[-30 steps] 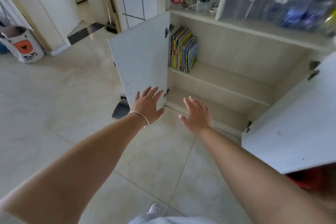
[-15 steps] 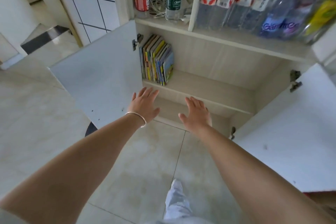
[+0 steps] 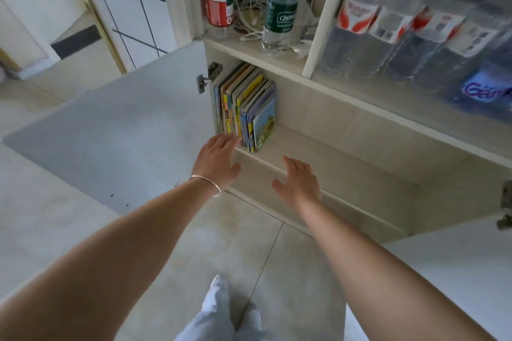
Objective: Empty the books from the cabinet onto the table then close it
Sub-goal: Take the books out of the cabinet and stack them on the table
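Note:
Several thin colourful books (image 3: 249,108) stand upright at the left end of the upper shelf (image 3: 332,158) inside the open cabinet. My left hand (image 3: 217,159), with a bangle on the wrist, is open and its fingertips reach the bottom of the books' spines. My right hand (image 3: 299,181) is open, palm down, just in front of the shelf edge and to the right of the books, holding nothing. The left cabinet door (image 3: 116,130) stands wide open; the right door (image 3: 457,271) is open too.
Above the cabinet, an open shelf carries a red-labelled bottle (image 3: 217,0), a green-labelled bottle (image 3: 281,5), tangled white cables (image 3: 249,14) and a wrapped pack of water bottles (image 3: 415,22). Pale floor tiles (image 3: 221,243) lie below; my legs show at the bottom.
I have moved closer to the cabinet. Both hands have advanced toward the shelf, and my left hand now reaches the books' lower spines.

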